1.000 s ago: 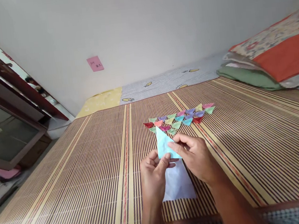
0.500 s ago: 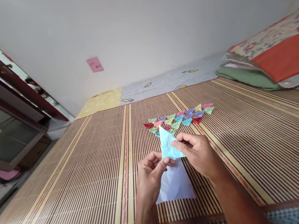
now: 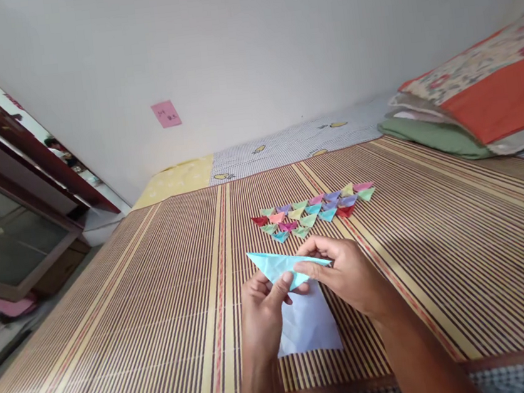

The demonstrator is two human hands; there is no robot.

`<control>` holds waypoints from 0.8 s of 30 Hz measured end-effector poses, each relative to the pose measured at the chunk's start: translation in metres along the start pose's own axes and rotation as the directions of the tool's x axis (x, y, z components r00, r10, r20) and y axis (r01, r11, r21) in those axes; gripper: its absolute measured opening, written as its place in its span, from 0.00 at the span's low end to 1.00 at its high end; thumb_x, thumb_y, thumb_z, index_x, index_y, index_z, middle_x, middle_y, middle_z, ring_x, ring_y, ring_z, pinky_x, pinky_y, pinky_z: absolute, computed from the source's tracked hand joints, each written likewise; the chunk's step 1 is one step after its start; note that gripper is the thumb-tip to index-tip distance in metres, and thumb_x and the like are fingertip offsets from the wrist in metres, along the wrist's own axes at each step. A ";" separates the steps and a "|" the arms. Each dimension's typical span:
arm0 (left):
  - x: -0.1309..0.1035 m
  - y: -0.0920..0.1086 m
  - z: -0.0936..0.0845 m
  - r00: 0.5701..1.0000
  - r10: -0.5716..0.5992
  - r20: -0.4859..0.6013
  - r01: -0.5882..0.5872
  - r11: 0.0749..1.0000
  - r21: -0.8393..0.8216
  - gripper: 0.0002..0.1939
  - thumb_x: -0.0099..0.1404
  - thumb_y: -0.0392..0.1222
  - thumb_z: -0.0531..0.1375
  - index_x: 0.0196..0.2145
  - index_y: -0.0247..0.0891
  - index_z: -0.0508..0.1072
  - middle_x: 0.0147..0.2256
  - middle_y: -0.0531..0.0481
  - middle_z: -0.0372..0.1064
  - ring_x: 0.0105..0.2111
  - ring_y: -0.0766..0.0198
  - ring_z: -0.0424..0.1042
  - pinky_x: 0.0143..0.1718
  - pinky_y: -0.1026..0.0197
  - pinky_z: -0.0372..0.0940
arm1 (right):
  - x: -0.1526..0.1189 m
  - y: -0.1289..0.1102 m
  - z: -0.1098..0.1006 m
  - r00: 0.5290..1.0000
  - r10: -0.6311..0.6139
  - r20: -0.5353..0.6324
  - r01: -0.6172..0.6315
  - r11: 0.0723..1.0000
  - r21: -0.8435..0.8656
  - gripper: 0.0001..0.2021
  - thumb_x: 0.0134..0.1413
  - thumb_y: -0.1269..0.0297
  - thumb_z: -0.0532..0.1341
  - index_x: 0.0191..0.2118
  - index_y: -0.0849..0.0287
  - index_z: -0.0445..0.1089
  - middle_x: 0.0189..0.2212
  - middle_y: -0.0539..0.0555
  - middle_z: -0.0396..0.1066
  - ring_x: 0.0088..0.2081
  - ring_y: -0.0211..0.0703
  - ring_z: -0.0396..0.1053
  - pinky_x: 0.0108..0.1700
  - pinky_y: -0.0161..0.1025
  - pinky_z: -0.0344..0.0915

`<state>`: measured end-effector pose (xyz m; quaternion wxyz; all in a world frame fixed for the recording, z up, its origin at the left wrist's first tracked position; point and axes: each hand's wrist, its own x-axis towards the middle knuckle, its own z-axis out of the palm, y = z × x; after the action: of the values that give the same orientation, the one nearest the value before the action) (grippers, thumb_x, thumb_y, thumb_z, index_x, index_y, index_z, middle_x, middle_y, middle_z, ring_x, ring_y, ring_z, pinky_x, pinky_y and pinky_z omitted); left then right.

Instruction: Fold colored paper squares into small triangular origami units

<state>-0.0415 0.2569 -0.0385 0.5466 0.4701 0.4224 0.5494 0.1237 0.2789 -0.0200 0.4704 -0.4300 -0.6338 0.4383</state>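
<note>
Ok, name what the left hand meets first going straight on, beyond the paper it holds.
The left hand would likely meet the folded pieces, though its height over the mat is unclear.

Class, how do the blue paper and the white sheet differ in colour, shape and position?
Colour: the blue paper is light blue; the white sheet is whitish.
Shape: the blue paper is folded to a triangle; the white sheet is spread out.
Position: the left hand and right hand hold the blue paper; the white sheet lies on the mat.
Shared: hands partly hide both.
</note>
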 end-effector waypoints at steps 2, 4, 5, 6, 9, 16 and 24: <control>0.001 -0.001 0.001 0.998 -0.001 -0.057 -0.001 0.999 -0.044 0.12 0.64 0.48 0.69 0.33 0.35 0.81 0.26 0.45 0.81 0.27 0.58 0.80 0.29 0.63 0.63 | 0.001 0.002 -0.001 0.999 0.033 -0.013 -0.032 0.999 0.034 0.07 0.57 0.62 0.68 0.32 0.58 0.73 0.24 0.47 0.73 0.27 0.39 0.70 0.29 0.34 0.63; 0.001 -0.002 0.002 0.996 -0.012 -0.090 0.004 0.996 -0.088 0.12 0.63 0.48 0.70 0.33 0.35 0.81 0.28 0.45 0.81 0.27 0.59 0.80 0.29 0.63 0.64 | 0.002 0.003 -0.001 0.999 0.052 0.001 -0.052 0.994 0.095 0.07 0.57 0.61 0.68 0.31 0.58 0.73 0.24 0.48 0.74 0.27 0.40 0.72 0.29 0.34 0.64; 0.001 -0.002 0.002 0.995 -0.018 -0.099 0.008 0.994 -0.109 0.13 0.63 0.49 0.70 0.34 0.35 0.81 0.29 0.45 0.81 0.27 0.59 0.80 0.29 0.63 0.64 | 0.002 0.004 -0.001 0.999 0.051 0.004 -0.051 0.992 0.118 0.08 0.57 0.61 0.68 0.31 0.58 0.73 0.25 0.49 0.75 0.28 0.41 0.73 0.30 0.35 0.65; 0.002 -0.002 0.002 0.994 -0.024 -0.110 0.010 0.992 -0.127 0.13 0.62 0.49 0.70 0.34 0.35 0.81 0.30 0.45 0.81 0.26 0.60 0.79 0.28 0.63 0.63 | 0.003 0.005 0.000 0.999 0.044 -0.001 -0.043 0.991 0.128 0.08 0.58 0.60 0.67 0.31 0.58 0.73 0.25 0.49 0.75 0.29 0.41 0.73 0.31 0.35 0.66; 0.002 -0.002 0.003 0.990 -0.022 -0.141 -0.002 0.986 -0.169 0.13 0.60 0.48 0.72 0.32 0.35 0.80 0.28 0.48 0.79 0.26 0.62 0.78 0.29 0.65 0.63 | 0.004 0.006 0.002 0.999 0.015 -0.051 -0.010 0.996 0.090 0.10 0.62 0.59 0.64 0.32 0.58 0.74 0.24 0.48 0.73 0.29 0.40 0.72 0.32 0.35 0.65; 0.002 -0.004 0.005 0.980 0.015 -0.199 -0.070 0.960 -0.271 0.13 0.58 0.47 0.73 0.28 0.36 0.78 0.24 0.50 0.75 0.27 0.63 0.74 0.28 0.64 0.61 | 0.003 0.010 0.001 0.991 -0.010 -0.135 0.024 0.994 0.104 0.13 0.65 0.55 0.62 0.32 0.58 0.74 0.25 0.49 0.72 0.29 0.40 0.70 0.33 0.35 0.66; -0.001 -0.003 -0.014 0.993 0.111 0.035 -0.113 0.993 0.030 0.10 0.66 0.45 0.69 0.30 0.38 0.81 0.25 0.48 0.80 0.27 0.63 0.74 0.31 0.63 0.64 | -0.004 -0.002 -0.021 0.969 -0.135 -0.208 0.126 0.990 -0.057 0.11 0.68 0.57 0.61 0.38 0.56 0.78 0.32 0.51 0.78 0.35 0.42 0.74 0.35 0.36 0.66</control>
<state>-0.0541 0.2566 -0.0445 0.5143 0.5107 0.3949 0.5646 0.1447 0.2781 -0.0153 0.5535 -0.4417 -0.6164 0.3443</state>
